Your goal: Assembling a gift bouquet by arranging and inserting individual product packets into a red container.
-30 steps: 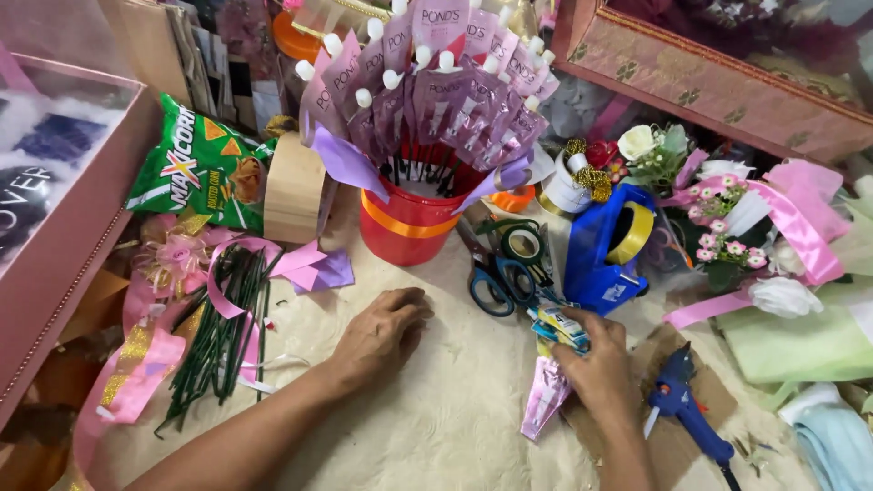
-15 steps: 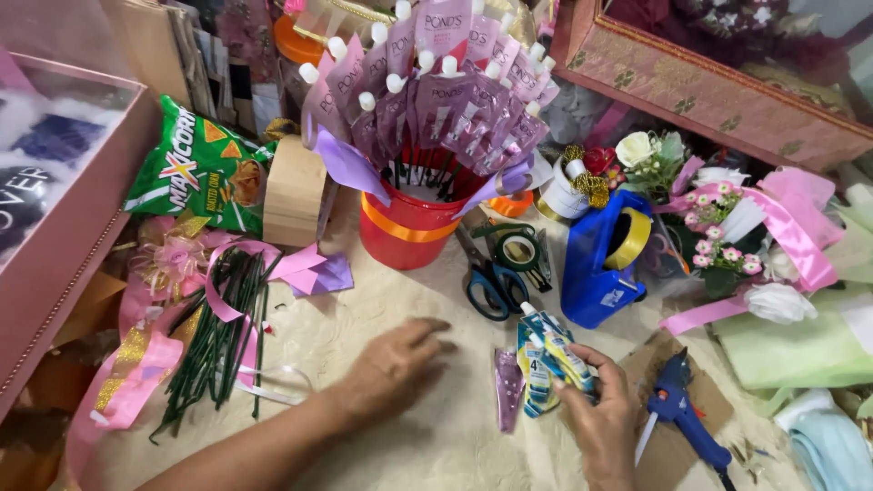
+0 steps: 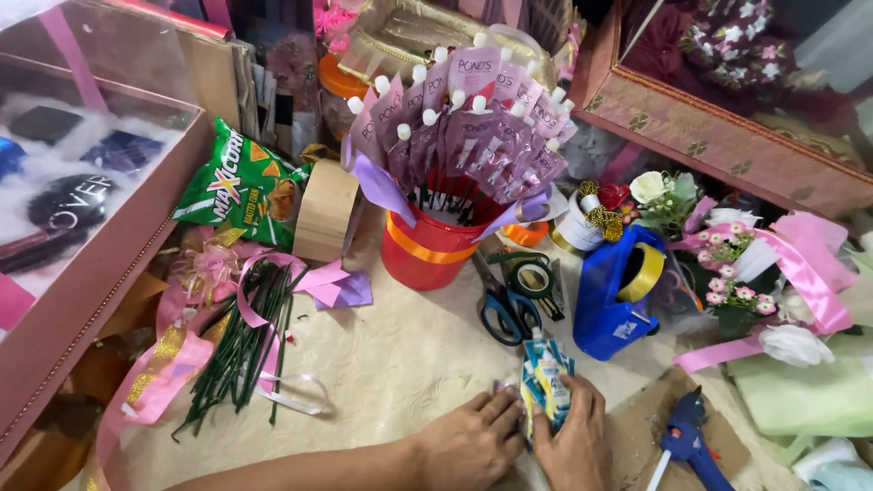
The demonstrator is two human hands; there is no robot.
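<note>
Far left of the red bucket (image 3: 427,255) sits a pink box (image 3: 82,300). Closer to the bucket are a chip bag (image 3: 238,186) and green sticks (image 3: 245,341). The bucket is full of purple packets (image 3: 473,136) on sticks.

Below the bucket, the left hand (image 3: 468,445) was flat on the cloth a moment ago. Now it has slid over and pinches the blue packets (image 3: 546,386). The right hand (image 3: 573,441) has lifted them upright and grips them tight. So both hands now work on one bunch.

Right of the bucket are scissors (image 3: 509,314), a blue tape holder (image 3: 618,300) and a glue gun (image 3: 687,436).
</note>
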